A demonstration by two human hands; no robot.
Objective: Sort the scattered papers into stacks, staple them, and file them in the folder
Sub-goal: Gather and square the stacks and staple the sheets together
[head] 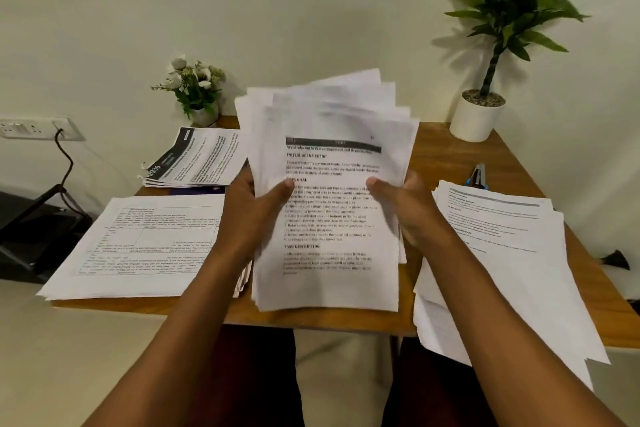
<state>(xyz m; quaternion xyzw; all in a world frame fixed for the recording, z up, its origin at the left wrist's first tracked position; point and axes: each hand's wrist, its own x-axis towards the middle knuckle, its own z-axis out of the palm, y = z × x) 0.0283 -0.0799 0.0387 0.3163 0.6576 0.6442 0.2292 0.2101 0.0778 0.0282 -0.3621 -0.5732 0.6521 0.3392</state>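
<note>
One sheaf between left hand, right hand; three stacks, one stapler.

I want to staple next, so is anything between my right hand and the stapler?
Nothing upright. The right hand grips the held bundle; only the flat right stack lies between it and the stapler, and that stack's far edge seems to cover the stapler's near end.

Matt paper sheets, seemingly wooden table
</note>
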